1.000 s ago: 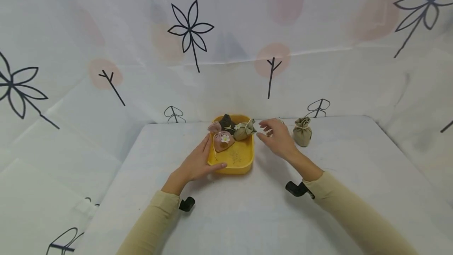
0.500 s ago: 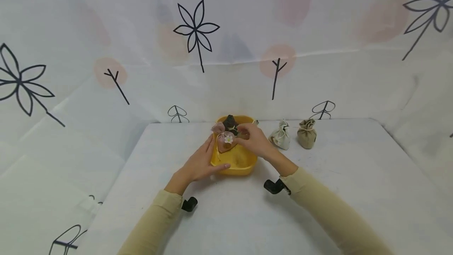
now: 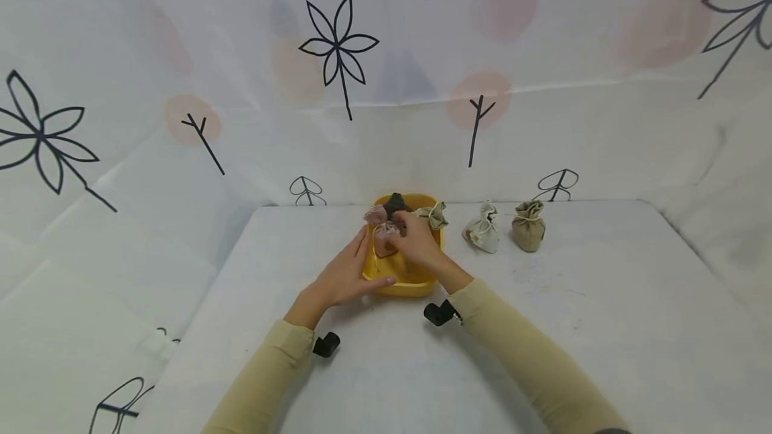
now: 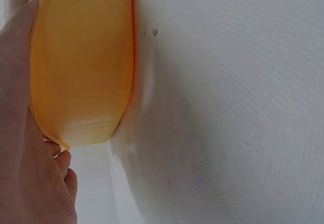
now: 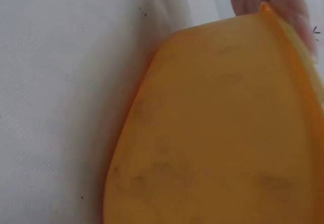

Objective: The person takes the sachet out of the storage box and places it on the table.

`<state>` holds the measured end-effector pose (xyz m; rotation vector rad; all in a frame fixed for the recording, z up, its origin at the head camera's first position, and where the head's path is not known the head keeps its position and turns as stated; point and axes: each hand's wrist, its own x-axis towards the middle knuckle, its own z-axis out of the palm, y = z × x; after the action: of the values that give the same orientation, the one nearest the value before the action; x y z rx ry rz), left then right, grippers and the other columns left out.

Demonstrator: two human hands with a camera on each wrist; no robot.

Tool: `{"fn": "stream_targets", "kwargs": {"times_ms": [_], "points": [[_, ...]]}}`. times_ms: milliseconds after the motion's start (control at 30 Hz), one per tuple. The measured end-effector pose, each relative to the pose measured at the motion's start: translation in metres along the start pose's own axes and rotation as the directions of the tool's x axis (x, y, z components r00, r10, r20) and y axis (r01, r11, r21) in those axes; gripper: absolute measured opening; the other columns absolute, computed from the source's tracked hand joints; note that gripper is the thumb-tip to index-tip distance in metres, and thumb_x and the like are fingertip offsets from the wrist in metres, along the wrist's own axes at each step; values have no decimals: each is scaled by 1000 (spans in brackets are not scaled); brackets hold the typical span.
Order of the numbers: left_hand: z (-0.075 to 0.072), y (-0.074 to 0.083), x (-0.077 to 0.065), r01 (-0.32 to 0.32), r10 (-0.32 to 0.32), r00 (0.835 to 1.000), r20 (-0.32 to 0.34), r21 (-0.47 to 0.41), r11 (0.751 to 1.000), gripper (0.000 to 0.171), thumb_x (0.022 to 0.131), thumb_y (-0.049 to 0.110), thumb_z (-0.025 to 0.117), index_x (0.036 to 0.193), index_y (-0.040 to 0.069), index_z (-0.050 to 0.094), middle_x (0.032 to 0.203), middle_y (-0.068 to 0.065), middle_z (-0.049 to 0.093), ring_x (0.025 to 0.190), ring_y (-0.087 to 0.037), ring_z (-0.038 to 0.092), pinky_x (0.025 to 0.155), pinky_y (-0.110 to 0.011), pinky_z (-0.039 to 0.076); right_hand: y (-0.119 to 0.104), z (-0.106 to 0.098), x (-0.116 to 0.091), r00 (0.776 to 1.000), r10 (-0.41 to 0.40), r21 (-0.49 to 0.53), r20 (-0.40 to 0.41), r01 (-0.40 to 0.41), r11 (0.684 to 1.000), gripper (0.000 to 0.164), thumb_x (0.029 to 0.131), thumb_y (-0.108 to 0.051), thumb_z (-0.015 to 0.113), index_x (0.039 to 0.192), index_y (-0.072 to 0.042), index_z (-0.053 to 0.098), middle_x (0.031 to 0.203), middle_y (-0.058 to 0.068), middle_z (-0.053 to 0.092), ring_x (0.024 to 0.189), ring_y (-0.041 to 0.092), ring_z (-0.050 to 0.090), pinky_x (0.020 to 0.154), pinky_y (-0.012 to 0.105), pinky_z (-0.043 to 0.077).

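White table point(image 3: 374, 367), lower frame. Yellow bin point(image 3: 411, 291) ctr. L hand point(image 3: 344, 278): straight fingers along bin's left side, thumb at near rim. R hand point(image 3: 419, 241) at pink drawstring pouch point(image 3: 382, 246) in bin; can't tell if pinching. Tan pouch point(image 3: 529, 228), wht pouch point(image 3: 484, 230) right of ctr; olive pouch point(image 3: 435, 215), dk pouch point(image 3: 395, 203) in bin.

We see a yellow, round-cornered plastic bin point(image 3: 405, 290) with smooth, scuffed, low-sheen walls. The pink cloth drawstring pouch point(image 3: 384, 245), lumpy dark cloth pouch point(image 3: 395, 203), olive cloth drawstring pouch point(image 3: 437, 217), white cloth drawstring pouch point(image 3: 484, 231) and rounded tan cloth drawstring pouch point(image 3: 529, 230) look matt and creased. We make out fine ribbing on the flat white table covering point(image 4: 243, 102), and matt cloth on the beige tubular sleeves point(image 3: 521, 350).
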<state>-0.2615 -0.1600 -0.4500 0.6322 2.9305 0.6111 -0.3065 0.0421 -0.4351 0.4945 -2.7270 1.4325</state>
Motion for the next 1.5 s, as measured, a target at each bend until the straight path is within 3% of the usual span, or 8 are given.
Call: {"fn": "stream_targets", "kwargs": {"times_ms": [367, 733, 900, 1067, 1200, 1400, 1500], "points": [[1, -2, 2, -14, 14, 1000, -7, 16, 1000, 121, 83, 89, 47, 165, 12, 1, 173, -4, -2, 156, -26, 18, 124, -42, 24, 8, 7, 4, 997, -51, -51, -65, 48, 998, 40, 97, -13, 70, 134, 3, 63, 128, 19, 64, 122, 33, 58, 106, 47, 48], [3, -3, 1, 12, -12, 1000, 4, 2, 1000, 123, 82, 90, 47, 165, 13, 0, 173, -2, -3, 156, -25, 19, 124, -41, 25, 7, 7, 0, 993, -35, -85, -109, 25, 996, 37, 94, -12, 73, 130, -2, 68, 104, 12, 62, 91, 25, 55, 82, 39, 50], [3, -2, 1, 12, -12, 1000, 5, -4, 1000, 122, 82, 90, 46, 165, 14, -1, 173, -2, -3, 156, -25, 18, 124, -41, 24, 7, 8, 1, 991, -37, -111, -126, 23, 994, 25, 95, -13, 73, 116, -1, 69, 101, 11, 60, 88, 25, 53, 78, 38, 49], [3, -2, 0, 20, -20, 1000, 7, -9, 1000, 123, 82, 91, 46, 165, 14, -2, 173, -2, -3, 156, -26, 18, 124, -42, 24, 8, 9, 1, 988, -18, -69, -156, 8, 998, 21, 97, -16, 71, 111, -2, 66, 106, 12, 62, 95, 26, 57, 85, 40, 52], [5, -2, -1, 23, -23, 1000, 7, -16, 1000, 123, 82, 90, 48, 165, 13, 0, 173, -3, -2, 156, -27, 19, 124, -43, 24, 8, 3, -3, 976, -28, 14, -215, 32, 999, 24, 97, -16, 72, 113, 1, 66, 110, 15, 65, 101, 28, 60, 90, 42, 53], [5, -3, -2, 17, -17, 1000, 3, -11, 1000, 125, 81, 91, 48, 165, 11, 0, 173, -3, -2, 156, -27, 19, 124, -43, 24, -4, -19, -14, 965, -118, 42, -234, 131, 990, 19, 95, -14, 73, 107, 0, 66, 99, 13, 66, 88, 26, 62, 72, 33, 53], [5, -3, -1, 10, -10, 1000, -8, -11, 1000, 126, 80, 91, 48, 165, 11, 1, 173, -3, -2, 156, -27, 19, 124, -43, 24, -12, -34, -20, 960, -156, 47, -231, 171, 984, 27, 95, -14, 73, 116, 1, 66, 102, 13, 66, 88, 26, 64, 69, 31, 55]]}}
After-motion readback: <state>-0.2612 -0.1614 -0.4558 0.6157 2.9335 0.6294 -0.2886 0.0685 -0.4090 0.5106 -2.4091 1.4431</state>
